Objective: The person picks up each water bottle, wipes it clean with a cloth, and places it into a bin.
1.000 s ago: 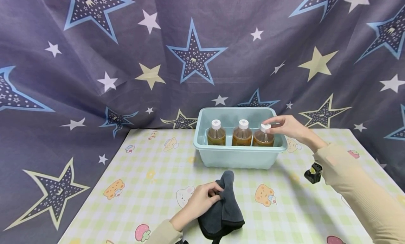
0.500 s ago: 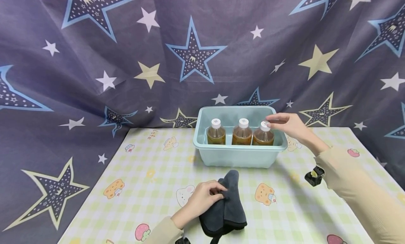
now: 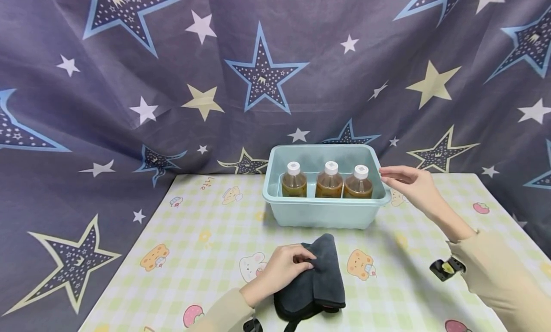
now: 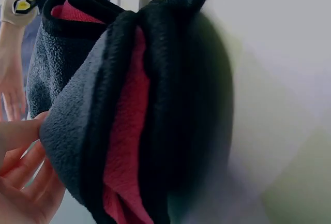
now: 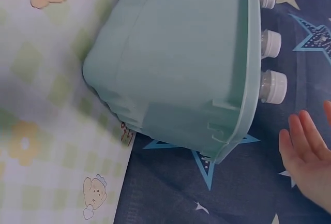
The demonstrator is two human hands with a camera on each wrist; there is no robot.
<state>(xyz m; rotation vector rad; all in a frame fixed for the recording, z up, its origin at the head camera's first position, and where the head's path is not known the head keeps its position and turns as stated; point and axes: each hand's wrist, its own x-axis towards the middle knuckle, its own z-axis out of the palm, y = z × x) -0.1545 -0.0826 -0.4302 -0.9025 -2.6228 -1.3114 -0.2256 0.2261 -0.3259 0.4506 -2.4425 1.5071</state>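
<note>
My left hand (image 3: 286, 270) pinches a folded dark grey cloth (image 3: 329, 274) on the table's front part. In the left wrist view the cloth (image 4: 72, 125) shows black edging, a red inner side and a black strap; thumb and fingers (image 4: 20, 136) meet at its edge. Three bottles of brown liquid with white caps, left (image 3: 294, 184), middle (image 3: 329, 186) and right (image 3: 358, 186), stand upright in a light blue plastic bin (image 3: 323, 216). Beside the bin's right rim hovers my right hand (image 3: 413, 186), fingers extended, holding nothing. In the right wrist view that hand (image 5: 310, 167) is apart from the caps.
The bin sits at the back of a table with a green checked cartoon tablecloth (image 3: 206, 265). Behind it hangs a dark curtain (image 3: 172, 73) printed with stars. Tablecloth shows to the left of the bin and in front of it.
My right hand has let go of the right bottle's cap and moved right, off the bottle. The left hand has shifted the cloth slightly to the right.
</note>
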